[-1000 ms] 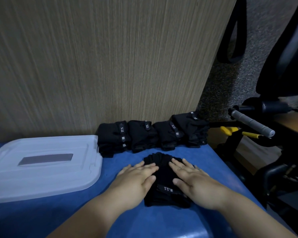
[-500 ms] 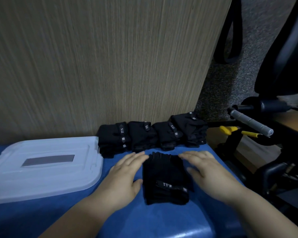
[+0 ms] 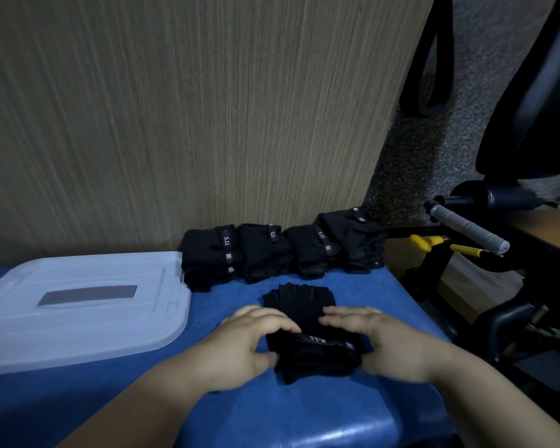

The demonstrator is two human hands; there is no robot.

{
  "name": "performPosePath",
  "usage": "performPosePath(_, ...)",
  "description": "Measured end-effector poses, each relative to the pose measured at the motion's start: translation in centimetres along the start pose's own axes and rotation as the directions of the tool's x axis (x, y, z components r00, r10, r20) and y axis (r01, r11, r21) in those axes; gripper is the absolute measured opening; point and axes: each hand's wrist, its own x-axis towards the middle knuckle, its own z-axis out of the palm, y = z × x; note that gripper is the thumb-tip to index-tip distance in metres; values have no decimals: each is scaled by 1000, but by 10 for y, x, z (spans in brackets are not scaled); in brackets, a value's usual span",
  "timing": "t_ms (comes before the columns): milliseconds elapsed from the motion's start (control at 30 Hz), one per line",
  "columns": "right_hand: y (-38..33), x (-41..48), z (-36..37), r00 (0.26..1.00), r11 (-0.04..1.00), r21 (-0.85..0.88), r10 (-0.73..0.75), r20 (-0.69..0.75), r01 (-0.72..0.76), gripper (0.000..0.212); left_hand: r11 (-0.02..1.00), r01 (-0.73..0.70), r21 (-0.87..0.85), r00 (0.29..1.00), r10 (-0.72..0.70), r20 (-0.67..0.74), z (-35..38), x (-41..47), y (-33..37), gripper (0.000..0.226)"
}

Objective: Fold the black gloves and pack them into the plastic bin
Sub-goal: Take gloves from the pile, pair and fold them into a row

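We find the pair of black gloves (image 3: 299, 300) lying on the blue table (image 3: 304, 415) in the lower middle of the frame, directly between the two hands. The left hand (image 3: 249, 347) takes its left side and the right hand (image 3: 388, 344) its right. Both are clamped on the near, cuff end, with fingers curled over the top by the logo strap. The left thumb presses the near-left edge; the right thumb is hidden from us. The hands are apart, with only the gloves' width between them, and neither is nearer than the other. The pair's long axis runs straight up the frame: cuff toward the bottom, finger ends pointing at the folded gloves (image 3: 282, 250) that are lined up against the wood-grain panel (image 3: 175, 124). We judge that the coming fold turns on this axis, with the cuff end carried up-frame over the finger ends so that both hands travel together. The plastic bin (image 3: 162, 337) sits at the left of the frame, well apart from the pair and on the left hand's side. It shows us a flat, translucent top with a grey label, so it seems closed and nothing is packed yet.
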Motion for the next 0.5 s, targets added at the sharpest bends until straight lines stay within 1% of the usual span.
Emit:
performPosePath(100,1,1,0,1000,1000,18,-2,0,2,74,1000,12,-23,997,-13,-69,4,2,1,30)
performPosePath(167,0,0,-1,1000,998,60,15,0,-15,77,994,82,-74,986,-92,-141,6,3,4,10)
performPosePath(200,0,0,-1,999,994,103,33,6,-33,81,985,124,-116,975,-143,-168,7,3,7,6)
performPosePath(267,-3,-1,-1,998,975,213,50,31,-56,84,963,192,-189,955,-228,-191,7,4,10,12)
performPosePath(333,-9,-2,1,999,959,278,53,12,-54,73,937,224,-269,938,-283,-202,7,6,11,13)
performPosePath(400,-14,2,5,994,960,280,55,-98,-25,63,897,258,-358,915,-346,-209,7,6,14,17)
performPosePath(467,-16,8,12,961,955,296,61,-269,22,50,866,287,-409,886,-403,-231,8,7,17,27)
performPosePath(500,-17,11,14,939,942,332,74,-337,45,42,853,304,-424,871,-430,-240,9,8,18,33)
